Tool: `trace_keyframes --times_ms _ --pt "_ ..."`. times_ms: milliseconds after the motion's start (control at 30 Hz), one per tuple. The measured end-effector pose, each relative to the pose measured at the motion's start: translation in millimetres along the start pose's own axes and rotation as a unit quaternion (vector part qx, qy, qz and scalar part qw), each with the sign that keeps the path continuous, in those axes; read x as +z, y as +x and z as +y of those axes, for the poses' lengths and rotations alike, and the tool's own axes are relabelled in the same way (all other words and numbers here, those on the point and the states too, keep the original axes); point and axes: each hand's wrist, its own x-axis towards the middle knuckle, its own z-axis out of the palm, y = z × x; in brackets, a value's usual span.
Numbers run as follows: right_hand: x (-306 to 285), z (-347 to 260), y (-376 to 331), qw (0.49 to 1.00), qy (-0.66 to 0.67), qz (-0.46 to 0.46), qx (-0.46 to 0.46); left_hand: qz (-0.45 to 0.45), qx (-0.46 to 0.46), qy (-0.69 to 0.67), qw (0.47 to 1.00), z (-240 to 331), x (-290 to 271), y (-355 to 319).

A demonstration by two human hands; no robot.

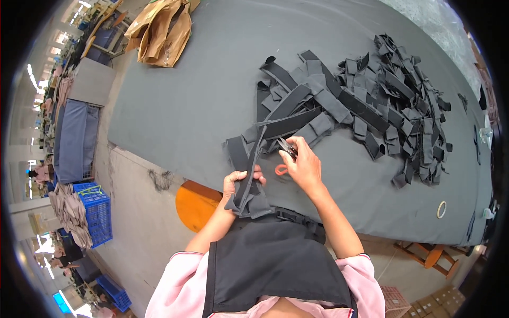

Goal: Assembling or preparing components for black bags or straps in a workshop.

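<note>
- My left hand [239, 183] is closed around one grey strap [253, 175], gripping it near its lower end above my apron [270, 259]; the strap runs up toward the pile [366, 100]
- My right hand [303, 165] is shut on one pair of snips [287, 148] at the strap's upper part; an orange loop [281, 169] shows just below my fingers
- One big pile of grey straps lies on the grey table [180, 100], far too tangled to count
- One roll of tape [441, 209] near the table's edge
- One orange stool [196, 204] under the table, half hidden
- The snips' blades are mostly covered by my fingers
</note>
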Motion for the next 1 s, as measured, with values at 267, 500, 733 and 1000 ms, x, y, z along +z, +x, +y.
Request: trace_keyframes --times_ms 267,500,733,1000 --pt "3.8 -0.9 8.7 0.966 -0.163 -0.007 -0.2 -0.012 0.0 -0.046 0.999 -4.6 6.1 0.4" --pt "12.5 6.1 21.2 0.94 -0.246 -0.034 -0.235 -0.022 -0.011 -0.076 0.997 -7.1 13.4 1.6" --pt "9.5 8.9 16.8 0.946 -0.226 -0.008 -0.233 -0.038 -0.006 -0.064 0.997 -2.6 11.8 -1.3" --pt "-7.1 26.9 -5.0 0.925 0.302 -0.106 0.203 0.07 0.165 0.349 0.92 30.8 37.4 -42.6"
